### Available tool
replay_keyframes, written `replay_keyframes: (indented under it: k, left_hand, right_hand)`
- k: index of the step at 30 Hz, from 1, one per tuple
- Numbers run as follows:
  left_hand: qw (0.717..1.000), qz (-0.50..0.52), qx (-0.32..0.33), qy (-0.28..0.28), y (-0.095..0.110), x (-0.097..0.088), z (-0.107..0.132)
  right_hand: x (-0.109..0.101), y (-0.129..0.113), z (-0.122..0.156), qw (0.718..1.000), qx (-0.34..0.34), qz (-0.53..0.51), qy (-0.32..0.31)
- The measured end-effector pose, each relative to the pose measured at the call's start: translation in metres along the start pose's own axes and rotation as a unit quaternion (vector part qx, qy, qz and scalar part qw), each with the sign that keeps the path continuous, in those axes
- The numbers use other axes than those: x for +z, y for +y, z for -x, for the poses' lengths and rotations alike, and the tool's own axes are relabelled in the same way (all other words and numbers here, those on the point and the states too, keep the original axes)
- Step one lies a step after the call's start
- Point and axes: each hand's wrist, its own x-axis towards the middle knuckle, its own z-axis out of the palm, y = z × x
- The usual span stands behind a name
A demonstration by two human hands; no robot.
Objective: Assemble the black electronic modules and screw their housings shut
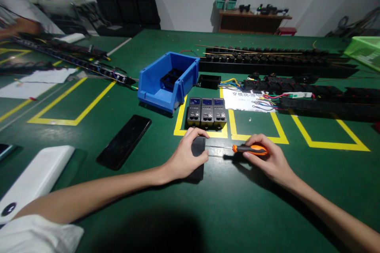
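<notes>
My left hand [185, 158] is wrapped around a small black module [198, 147] that rests on the green table. My right hand [267, 160] grips an orange-handled screwdriver [249, 149] lying level, its thin shaft pointing left and its tip touching the module's right side. Just beyond the hands, three black modules with blue displays [207, 112] stand side by side on a yellow line.
A blue bin [154, 83] with black parts sits behind left. A black phone [124, 141] and a white power bank [32, 180] lie left. Long black power strips [279, 63], coloured wires and a printed paper [246, 101] lie right. Another person's arm [20, 27] shows far left.
</notes>
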Motion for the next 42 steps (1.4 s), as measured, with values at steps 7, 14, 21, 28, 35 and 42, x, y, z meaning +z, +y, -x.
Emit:
replay_keyframes:
  k: [7, 14, 21, 28, 35, 42]
  left_hand:
    - [1.000, 0.003, -0.001, 0.000, -0.001, 0.000, -0.001]
    - [1.000, 0.004, -0.002, -0.006, -0.001, 0.001, 0.000]
    - [1.000, 0.009, -0.002, -0.008, -0.002, 0.001, 0.000]
    - [1.000, 0.019, -0.005, -0.006, -0.001, -0.001, 0.001]
    - [0.990, 0.141, 0.014, 0.002, -0.015, 0.001, 0.004]
    - [0.963, 0.262, -0.056, -0.031, -0.018, -0.001, -0.007]
  right_hand:
    - [0.000, 0.003, 0.004, 0.999, -0.009, 0.046, 0.028]
    - [-0.001, -0.004, 0.001, 0.994, 0.098, -0.046, -0.024]
    - [-0.001, -0.003, -0.002, 0.979, 0.168, -0.095, -0.070]
    - [-0.007, -0.001, -0.004, 0.997, 0.035, -0.034, -0.057]
    - [-0.009, 0.011, -0.002, 0.999, 0.011, -0.026, -0.031]
    - [-0.007, 0.014, -0.001, 0.998, 0.015, -0.056, 0.005]
